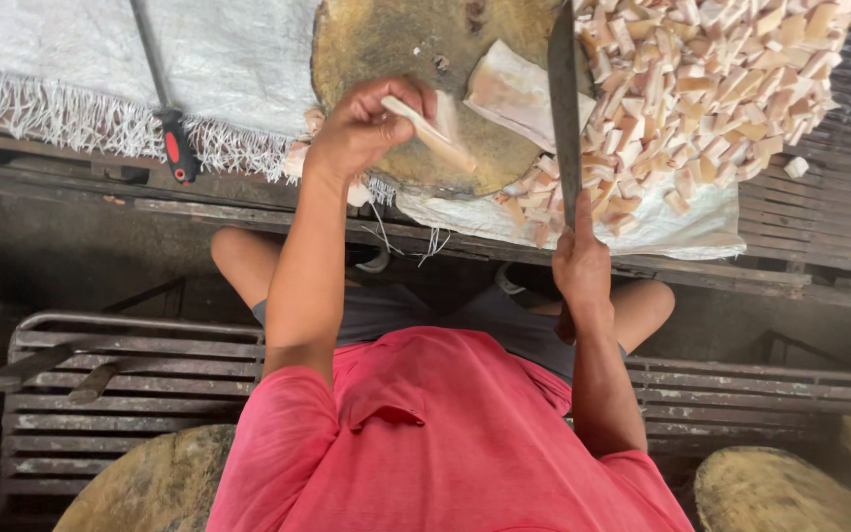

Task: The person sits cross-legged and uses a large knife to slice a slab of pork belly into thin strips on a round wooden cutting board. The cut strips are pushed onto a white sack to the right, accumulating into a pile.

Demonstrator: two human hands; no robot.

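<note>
My left hand (364, 126) grips a thin pale strip (432, 135) at the near edge of a round wooden chopping block (386, 44). My right hand (581, 268) is closed on the handle of a long knife (564, 108). Its blade points away from me and stands edge-up over the block's right side. A flat pale slab (516, 94) lies on the block between the strip and the blade. To the right of the blade, a big heap of small pale cut cubes (721, 89) is piled up.
A white woven sack cloth (229, 59) with a frayed edge covers the bench, and a red-and-black-handled tool (177, 148) lies on it. Slatted metal racks (130, 394) lie beside my legs. Two more round wooden blocks (150, 488) (785, 493) are at the bottom corners.
</note>
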